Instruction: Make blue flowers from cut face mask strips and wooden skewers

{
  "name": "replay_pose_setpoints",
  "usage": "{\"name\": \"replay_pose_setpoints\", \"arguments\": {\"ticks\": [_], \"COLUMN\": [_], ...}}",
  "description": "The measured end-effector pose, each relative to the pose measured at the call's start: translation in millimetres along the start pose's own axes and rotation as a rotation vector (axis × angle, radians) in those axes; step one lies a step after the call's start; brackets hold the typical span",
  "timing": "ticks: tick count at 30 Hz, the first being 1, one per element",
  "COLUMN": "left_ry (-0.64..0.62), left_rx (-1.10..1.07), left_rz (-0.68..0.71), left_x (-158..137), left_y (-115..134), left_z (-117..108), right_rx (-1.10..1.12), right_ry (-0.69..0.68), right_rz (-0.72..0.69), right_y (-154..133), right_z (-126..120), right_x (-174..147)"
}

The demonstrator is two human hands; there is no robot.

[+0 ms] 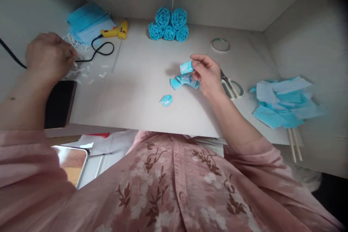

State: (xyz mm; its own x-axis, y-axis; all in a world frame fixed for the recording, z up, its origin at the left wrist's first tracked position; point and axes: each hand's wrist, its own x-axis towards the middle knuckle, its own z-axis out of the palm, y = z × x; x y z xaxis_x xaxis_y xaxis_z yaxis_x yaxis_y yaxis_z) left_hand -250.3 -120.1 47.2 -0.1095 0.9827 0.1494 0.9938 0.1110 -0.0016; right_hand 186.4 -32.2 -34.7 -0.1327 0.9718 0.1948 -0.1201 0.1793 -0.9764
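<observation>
Between the thumb and fingers of my right hand [208,74] is a small folded blue piece [186,67], which looks like mask fabric, with a shiny pale face. Just below it on the table lie several more folded blue pieces [176,83], and a separate one [166,100] sits nearer the front edge. My left hand [50,56] is raised at the left, somewhat blurred, its fingers pinched at a small white scrap [75,64]. Loose white scraps [88,76] are scattered on the table below and beside that hand.
Blue rosettes [169,32] are stacked at the back. A yellow glue gun [115,32] with black cord lies beside blue masks [88,21]. Tape roll [220,40], scissors [233,88] and a pile of blue pieces [282,101] over sticks [295,145] are right; a black phone [60,103] is left.
</observation>
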Motion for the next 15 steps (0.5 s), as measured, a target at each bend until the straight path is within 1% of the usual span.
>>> {"name": "replay_pose_setpoints", "arguments": {"ticks": [1, 2, 4, 6, 8, 9, 12, 13, 15], "left_ry": [0.064, 0.100, 0.098, 0.130, 0.207, 0.210, 0.026, -0.016, -0.151], "left_rx": [0.002, -0.012, -0.046, -0.108, -0.199, -0.270, -0.467, -0.520, -0.572], "left_rz": [-0.014, -0.001, 0.090, 0.171, 0.245, 0.298, 0.502, 0.534, 0.565], "left_x": [-4, -7, -13, -17, -22, -24, -28, -29, -27], "left_y": [7, 14, 28, 45, 70, 86, 138, 155, 182], "left_z": [-2, -4, -6, -4, 3, 9, 31, 39, 52], "right_rx": [0.004, 0.014, 0.032, 0.020, -0.013, -0.027, -0.045, -0.048, -0.059], "right_ry": [-0.005, -0.012, -0.023, -0.021, -0.010, -0.007, -0.024, -0.039, -0.076], "right_rz": [-0.027, -0.055, -0.110, -0.147, -0.160, -0.159, -0.155, -0.156, -0.161], "right_y": [-1, -3, -6, -10, -14, -16, -21, -21, -21], "right_z": [1, 1, 3, 4, 6, 6, 7, 7, 6], "right_x": [0, -1, -2, -4, -7, -9, -13, -14, -15]}}
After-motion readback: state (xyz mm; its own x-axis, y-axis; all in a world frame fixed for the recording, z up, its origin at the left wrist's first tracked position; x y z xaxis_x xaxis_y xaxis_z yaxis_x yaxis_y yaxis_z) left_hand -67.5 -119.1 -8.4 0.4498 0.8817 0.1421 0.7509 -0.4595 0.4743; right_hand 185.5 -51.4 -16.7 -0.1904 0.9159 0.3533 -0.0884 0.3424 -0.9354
